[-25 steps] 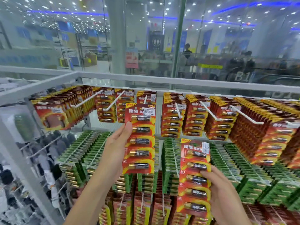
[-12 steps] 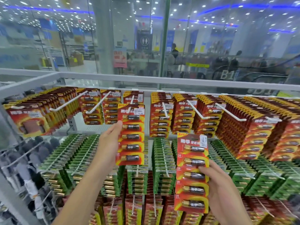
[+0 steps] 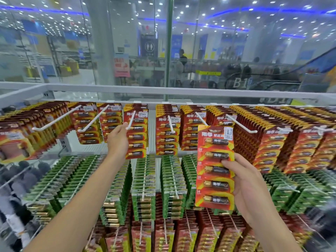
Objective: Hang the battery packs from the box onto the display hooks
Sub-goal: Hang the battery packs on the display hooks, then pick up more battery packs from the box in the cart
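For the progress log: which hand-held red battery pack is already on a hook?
The upper pack in the left hand: a white hook passes through its top. The lower pack in the right hand is on no hook.

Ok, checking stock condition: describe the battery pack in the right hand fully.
The battery pack is a tall, glossy red-and-yellow card with five blistered batteries stacked down it and a white price sticker top right. Upright, not yet hung, it is gripped at its right edge by the right hand, thumb in front.
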Tool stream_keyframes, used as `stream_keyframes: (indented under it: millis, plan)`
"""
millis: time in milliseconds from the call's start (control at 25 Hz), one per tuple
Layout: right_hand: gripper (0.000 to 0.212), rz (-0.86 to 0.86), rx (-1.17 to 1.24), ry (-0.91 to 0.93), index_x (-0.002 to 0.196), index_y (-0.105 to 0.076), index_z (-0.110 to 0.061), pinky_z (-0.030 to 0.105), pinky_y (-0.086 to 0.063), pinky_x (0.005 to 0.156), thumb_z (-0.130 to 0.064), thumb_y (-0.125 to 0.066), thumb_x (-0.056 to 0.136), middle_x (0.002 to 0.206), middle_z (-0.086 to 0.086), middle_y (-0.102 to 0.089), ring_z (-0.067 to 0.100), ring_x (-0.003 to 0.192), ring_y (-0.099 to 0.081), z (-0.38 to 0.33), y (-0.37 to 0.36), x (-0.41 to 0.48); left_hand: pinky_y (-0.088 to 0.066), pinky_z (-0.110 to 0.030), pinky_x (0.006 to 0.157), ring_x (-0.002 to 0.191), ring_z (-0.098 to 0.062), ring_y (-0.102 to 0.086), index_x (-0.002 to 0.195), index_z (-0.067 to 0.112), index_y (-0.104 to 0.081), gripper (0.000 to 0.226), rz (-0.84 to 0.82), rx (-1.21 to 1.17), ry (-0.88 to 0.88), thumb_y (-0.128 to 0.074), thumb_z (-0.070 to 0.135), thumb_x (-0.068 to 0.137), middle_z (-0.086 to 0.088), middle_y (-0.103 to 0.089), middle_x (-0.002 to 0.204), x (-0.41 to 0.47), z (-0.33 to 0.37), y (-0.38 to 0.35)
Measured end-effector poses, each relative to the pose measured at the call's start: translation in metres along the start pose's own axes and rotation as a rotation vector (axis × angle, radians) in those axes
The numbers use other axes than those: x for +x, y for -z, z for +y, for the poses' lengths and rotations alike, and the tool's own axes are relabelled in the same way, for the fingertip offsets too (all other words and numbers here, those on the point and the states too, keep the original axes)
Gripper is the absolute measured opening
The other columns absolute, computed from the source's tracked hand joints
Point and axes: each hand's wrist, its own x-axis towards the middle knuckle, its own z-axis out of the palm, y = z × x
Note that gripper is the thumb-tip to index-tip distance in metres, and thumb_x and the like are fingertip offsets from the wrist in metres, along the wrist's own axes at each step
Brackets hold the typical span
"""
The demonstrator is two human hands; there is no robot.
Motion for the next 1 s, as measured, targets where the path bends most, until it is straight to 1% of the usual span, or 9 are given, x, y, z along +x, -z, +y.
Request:
stream_keyframes:
  millis: [160,280,360,440,640,720,800,880,1000]
  plan:
    - [0.021,0.02,-0.047,-0.034,0.114,-0.073,-0.013,0.051,-0.06,0.078,-0.012,-0.056,0.102,0.105,0.014,-0.078,0.033,0.086,-0.077,0.0,0.001,0.011,-0.061,-0.036,0.056,0.066,-0.022,-0.077,0.11,0.02,-0.073,0.026,0.026,-0.009,-0.003,-0.051,0.033,0.109,-0.006,-0.079,0.09,0.007,0.004,-0.009]
    - [0.021,0.026,-0.067,-0.05,0.114,-0.074,-0.013,0.053,-0.06,0.079,-0.013,-0.057,0.102,0.104,0.015,-0.078,0.036,0.089,-0.076,-0.001,-0.004,0.024,-0.061,-0.036,0.058,0.072,-0.023,-0.078,0.115,0.02,-0.074,0.027,0.04,-0.016,-0.02,-0.05,0.031,0.109,-0.007,-0.079,0.093,0.008,-0.001,-0.01]
    - [0.02,0.033,-0.08,-0.06,0.11,-0.074,-0.012,0.05,-0.062,0.071,-0.012,-0.056,0.102,0.099,0.014,-0.078,0.037,0.086,-0.076,-0.001,-0.013,0.044,-0.059,-0.029,0.056,0.071,-0.013,-0.076,0.113,0.018,-0.072,0.025,0.057,0.008,-0.042,-0.051,0.032,0.109,-0.005,-0.077,0.091,0.007,-0.004,-0.011]
    - [0.017,0.087,-0.122,-0.068,0.106,-0.073,-0.011,0.044,-0.062,0.063,-0.012,-0.056,0.102,0.091,0.012,-0.079,0.034,0.079,-0.076,0.002,-0.023,0.073,-0.046,-0.017,0.045,0.05,0.001,-0.062,0.102,0.014,-0.068,0.023,0.081,0.053,-0.073,-0.053,0.029,0.109,-0.001,-0.063,0.073,0.005,-0.006,-0.011]
    - [0.016,0.18,-0.25,-0.025,0.102,-0.073,-0.022,0.059,-0.056,0.094,-0.033,-0.065,0.094,0.109,0.008,-0.074,0.033,0.102,-0.071,0.031,-0.027,0.155,-0.041,-0.013,0.043,0.061,-0.01,-0.049,0.114,0.009,-0.07,0.022,0.11,0.174,-0.162,-0.057,0.025,0.107,-0.004,-0.057,0.077,0.008,-0.004,-0.002]
    - [0.026,0.178,-0.281,-0.008,0.111,-0.071,-0.025,0.06,-0.055,0.093,-0.04,-0.065,0.09,0.109,0.006,-0.073,0.033,0.102,-0.07,0.048,-0.017,0.183,-0.055,-0.025,0.062,0.072,-0.024,-0.062,0.114,0.012,-0.071,0.022,0.103,0.211,-0.172,-0.058,0.028,0.106,-0.021,-0.066,0.093,0.01,-0.003,0.003]
    - [0.022,0.189,-0.316,0.023,0.108,-0.068,-0.023,0.059,-0.058,0.082,-0.038,-0.063,0.094,0.095,0.009,-0.072,0.032,0.086,-0.069,0.046,-0.022,0.18,-0.059,-0.046,0.087,0.101,-0.037,-0.068,0.118,0.015,-0.073,0.025,0.093,0.24,-0.176,-0.06,0.032,0.104,-0.02,-0.071,0.11,0.016,-0.008,0.01]
    - [0.016,0.205,-0.352,0.057,0.108,-0.06,-0.022,0.044,-0.05,0.065,-0.035,-0.059,0.1,0.082,0.004,-0.06,0.021,0.071,-0.057,0.043,-0.025,0.177,-0.059,-0.043,0.09,0.109,-0.028,-0.07,0.12,0.018,-0.072,0.025,0.07,0.211,-0.182,-0.06,0.032,0.104,-0.005,-0.074,0.11,0.014,-0.011,0.017]
    - [0.027,0.252,-0.386,0.088,0.122,-0.059,-0.02,0.032,-0.042,0.075,-0.039,-0.059,0.103,0.098,-0.008,-0.058,0.007,0.083,-0.055,0.051,-0.018,0.176,-0.054,-0.035,0.093,0.11,-0.017,-0.069,0.119,0.022,-0.072,0.023,0.026,0.175,-0.186,-0.059,0.035,0.104,0.004,-0.073,0.116,-0.002,-0.016,0.031]
